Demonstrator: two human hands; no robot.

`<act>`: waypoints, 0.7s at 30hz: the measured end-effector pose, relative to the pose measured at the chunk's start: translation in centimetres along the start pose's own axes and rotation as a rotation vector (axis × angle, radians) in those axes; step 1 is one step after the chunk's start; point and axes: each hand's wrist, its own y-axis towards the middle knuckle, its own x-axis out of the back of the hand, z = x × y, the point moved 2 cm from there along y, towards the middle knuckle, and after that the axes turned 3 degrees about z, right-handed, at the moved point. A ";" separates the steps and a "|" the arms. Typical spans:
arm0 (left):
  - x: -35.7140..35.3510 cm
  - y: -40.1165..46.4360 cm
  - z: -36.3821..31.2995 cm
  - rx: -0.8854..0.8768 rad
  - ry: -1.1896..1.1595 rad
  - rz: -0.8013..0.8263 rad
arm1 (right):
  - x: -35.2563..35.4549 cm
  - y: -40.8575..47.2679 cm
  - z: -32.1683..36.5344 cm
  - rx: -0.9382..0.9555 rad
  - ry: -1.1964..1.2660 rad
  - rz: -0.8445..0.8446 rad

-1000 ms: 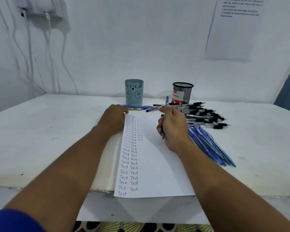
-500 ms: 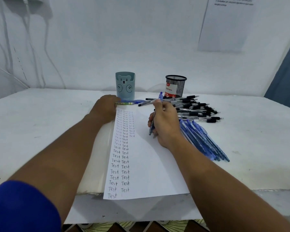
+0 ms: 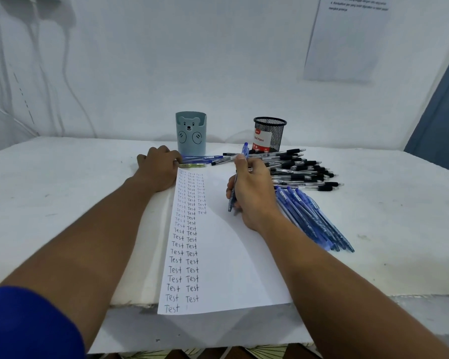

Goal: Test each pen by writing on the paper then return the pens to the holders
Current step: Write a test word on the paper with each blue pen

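A white paper [image 3: 226, 268] lies on the table, with columns of the word "Test" down its left side. My right hand [image 3: 252, 193] grips a blue pen [image 3: 232, 200] in a writing hold, tip down just above the paper right of the columns. My left hand [image 3: 158, 169] rests at the paper's top left corner, fingers loosely curled, holding nothing. A teal bear holder [image 3: 191, 133] and a black mesh holder [image 3: 268, 134] stand at the back. Black-capped pens [image 3: 301, 172] and blue pens [image 3: 314, 218] lie in piles to the right.
A few pens [image 3: 200, 161] lie in front of the bear holder by my left hand. The white table [image 3: 62, 203] ends in a near edge below the paper. A wall with cables stands behind, and a printed sheet [image 3: 347, 37] hangs at the upper right.
The view has shifted, so everything sits a little further left in frame. My right hand's pen tip has edged left on the paper. The left hand has stayed at the corner.
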 end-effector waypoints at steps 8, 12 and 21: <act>0.0 0.0 0.0 0.020 -0.028 0.037 | 0.0 -0.1 0.0 0.005 -0.007 -0.002; 0.2 -0.2 -0.2 0.024 -0.060 0.015 | 0.0 0.0 -0.1 -0.002 -0.009 -0.002; 0.5 -0.6 0.2 -0.050 -0.139 -0.072 | 0.0 -0.4 0.5 0.036 -0.048 -0.023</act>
